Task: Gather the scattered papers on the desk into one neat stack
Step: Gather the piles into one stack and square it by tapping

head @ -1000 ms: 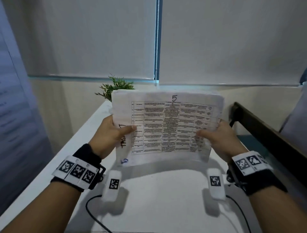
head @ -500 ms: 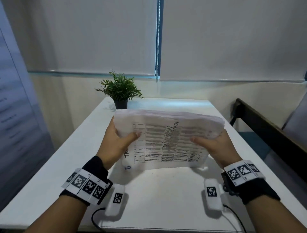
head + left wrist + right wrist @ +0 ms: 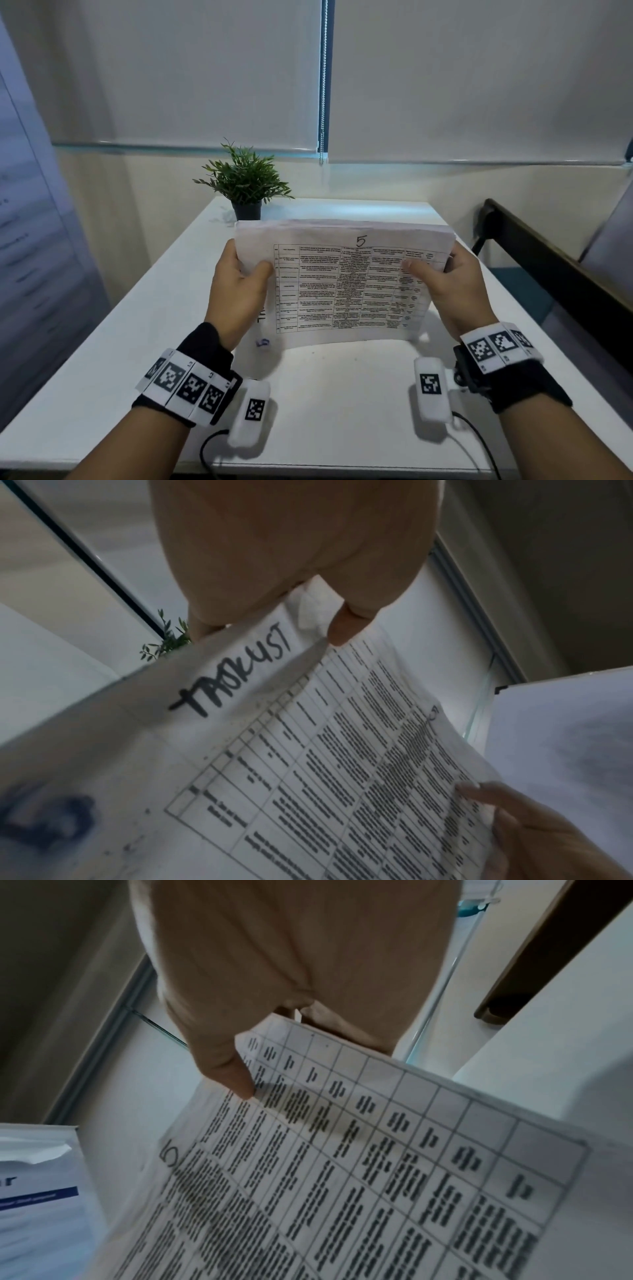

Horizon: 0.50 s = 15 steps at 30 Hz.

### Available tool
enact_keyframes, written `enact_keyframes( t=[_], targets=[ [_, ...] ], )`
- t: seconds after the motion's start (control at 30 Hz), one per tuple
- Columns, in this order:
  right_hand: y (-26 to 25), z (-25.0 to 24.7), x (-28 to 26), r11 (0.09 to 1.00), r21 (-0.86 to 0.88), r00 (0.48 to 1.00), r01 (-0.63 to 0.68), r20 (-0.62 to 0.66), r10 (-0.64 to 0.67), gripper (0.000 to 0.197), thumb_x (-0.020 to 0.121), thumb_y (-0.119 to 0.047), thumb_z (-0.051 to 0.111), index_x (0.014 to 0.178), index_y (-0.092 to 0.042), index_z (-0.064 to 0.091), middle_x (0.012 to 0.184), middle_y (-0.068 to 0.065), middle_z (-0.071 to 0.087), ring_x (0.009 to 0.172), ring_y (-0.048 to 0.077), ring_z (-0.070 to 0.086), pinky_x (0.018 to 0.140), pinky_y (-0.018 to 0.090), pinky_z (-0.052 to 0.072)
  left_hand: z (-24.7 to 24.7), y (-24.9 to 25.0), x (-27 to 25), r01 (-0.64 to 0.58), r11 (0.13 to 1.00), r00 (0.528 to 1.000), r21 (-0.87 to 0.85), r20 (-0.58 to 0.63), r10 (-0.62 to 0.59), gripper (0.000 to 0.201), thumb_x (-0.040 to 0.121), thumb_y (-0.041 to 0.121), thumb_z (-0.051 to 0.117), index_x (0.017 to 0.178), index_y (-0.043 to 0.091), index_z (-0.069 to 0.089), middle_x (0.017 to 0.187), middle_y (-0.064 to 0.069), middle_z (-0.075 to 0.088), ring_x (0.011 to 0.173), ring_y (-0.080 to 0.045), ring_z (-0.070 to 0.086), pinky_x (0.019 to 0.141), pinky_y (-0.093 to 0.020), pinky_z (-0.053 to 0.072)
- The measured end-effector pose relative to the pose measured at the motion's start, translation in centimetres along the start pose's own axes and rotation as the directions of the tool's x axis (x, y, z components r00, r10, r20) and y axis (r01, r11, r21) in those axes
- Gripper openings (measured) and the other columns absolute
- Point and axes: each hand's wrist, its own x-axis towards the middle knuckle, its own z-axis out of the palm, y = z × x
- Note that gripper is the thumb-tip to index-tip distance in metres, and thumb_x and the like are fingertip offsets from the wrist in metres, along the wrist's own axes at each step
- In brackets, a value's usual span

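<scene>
A stack of white papers [image 3: 346, 284] is held tilted up over the middle of the white desk [image 3: 137, 325], its lower edge close to or on the desktop. The top sheet carries a printed table, a handwritten "5" and the word "TASKLIST" [image 3: 236, 674]. My left hand [image 3: 239, 284] grips the stack's left edge, thumb on the front. My right hand [image 3: 442, 281] grips the right edge the same way, thumb [image 3: 232, 1074] pressed on the table print. The fingers behind the stack are hidden.
A small potted plant [image 3: 245, 181] stands at the desk's far left, just behind the stack. A dark wooden rail [image 3: 555, 274] runs along the right side of the desk. Closed blinds [image 3: 205, 75] cover the wall behind.
The stack dropped from chest height toward the desk and now stands tilted up again, its top edges looking more even. Both hands kept their grip throughout.
</scene>
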Motion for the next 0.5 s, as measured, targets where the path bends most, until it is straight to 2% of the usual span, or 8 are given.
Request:
enact_keyframes(
  t=[0.1,0.2,0.27,0.3,0.33,0.4,0.47,0.5],
  targets=[
    [-0.9,0.3,-0.4,0.999,0.024,1.0,0.023,-0.005,-0.023,0.024,0.089,-0.015,0.078,0.112,-0.013,0.072,0.106,0.007,0.08,0.098,0.022,0.078,0.087,0.043,0.062,0.2,0.4,-0.4,0.01,1.0,0.999,-0.028,-0.034,-0.011,0.036,0.081,0.02,0.054,0.117,0.019,0.06,0.106,0.004,0.073,0.099,-0.016,0.069,0.091,-0.044,0.058],
    [-1.7,0.8,-0.4,0.996,0.077,0.995,-0.049,-0.078,0.055,0.058,0.081,-0.055,0.072,0.112,-0.006,0.073,0.101,0.01,0.081,0.092,0.022,0.079,0.085,0.043,0.064,0.4,0.6,-0.5,0.021,1.0,0.999,-0.016,-0.03,-0.022,0.039,0.077,0.026,0.059,0.117,0.025,0.059,0.108,0.005,0.074,0.102,-0.017,0.071,0.093,-0.048,0.058],
    [-1.6,1.1,-0.1,0.993,0.069,0.987,-0.098,-0.12,0.106,0.076,0.072,-0.076,0.067,0.103,-0.007,0.074,0.102,0.018,0.079,0.095,0.034,0.078,0.087,0.051,0.063,0.5,0.4,-0.4,0.031,0.999,0.999,0.008,-0.018,-0.031,0.043,0.079,0.027,0.06,0.122,0.027,0.058,0.114,0.006,0.075,0.107,-0.017,0.072,0.094,-0.049,0.058],
    [-1.5,1.2,0.0,0.993,0.056,0.986,-0.102,-0.123,0.109,0.081,0.07,-0.081,0.067,0.102,-0.006,0.074,0.103,0.022,0.078,0.096,0.039,0.076,0.089,0.055,0.061,0.5,0.2,-0.5,0.036,0.999,0.999,0.025,-0.016,-0.036,0.042,0.081,0.025,0.06,0.124,0.027,0.057,0.116,0.007,0.074,0.107,-0.015,0.072,0.095,-0.047,0.058],
    [-1.5,1.2,0.0,0.995,0.049,0.989,-0.092,-0.113,0.097,0.084,0.069,-0.081,0.068,0.103,-0.005,0.074,0.103,0.023,0.077,0.097,0.041,0.075,0.09,0.056,0.061,0.5,-0.1,-0.5,0.045,0.998,0.999,0.045,-0.015,-0.045,0.041,0.084,0.023,0.06,0.125,0.027,0.057,0.117,0.008,0.074,0.108,-0.013,0.071,0.096,-0.047,0.058],
    [-1.4,1.0,-0.1,0.997,0.028,0.995,-0.073,-0.065,0.075,0.074,0.07,-0.069,0.079,0.114,-0.009,0.073,0.107,0.014,0.08,0.1,0.033,0.077,0.091,0.052,0.06,0.4,-0.4,-0.5,0.067,0.995,0.998,0.079,-0.002,-0.067,0.042,0.086,0.022,0.059,0.128,0.028,0.056,0.12,0.009,0.072,0.111,-0.012,0.07,0.098,-0.048,0.056],
    [-1.0,0.2,0.1,0.997,-0.021,0.997,-0.069,0.031,0.07,0.048,0.08,-0.033,0.086,0.12,-0.009,0.071,0.109,0.008,0.08,0.102,0.026,0.077,0.094,0.052,0.06,0.0,-0.3,-0.2,0.072,0.993,0.997,0.092,0.019,-0.074,0.044,0.088,0.017,0.058,0.131,0.024,0.055,0.123,0.006,0.072,0.113,-0.014,0.07,0.1,-0.048,0.055],
    [-1.0,-0.1,0.2,0.996,-0.048,0.995,-0.075,0.062,0.078,0.035,0.085,-0.013,0.081,0.117,-0.008,0.07,0.106,0.007,0.081,0.1,0.025,0.077,0.095,0.054,0.059,-0.2,0.1,0.2,0.062,0.993,0.997,0.101,0.031,-0.066,0.043,0.09,0.011,0.057,0.132,0.021,0.055,0.124,0.005,0.072,0.113,-0.015,0.07,0.1,-0.047,0.056]
  ],
)
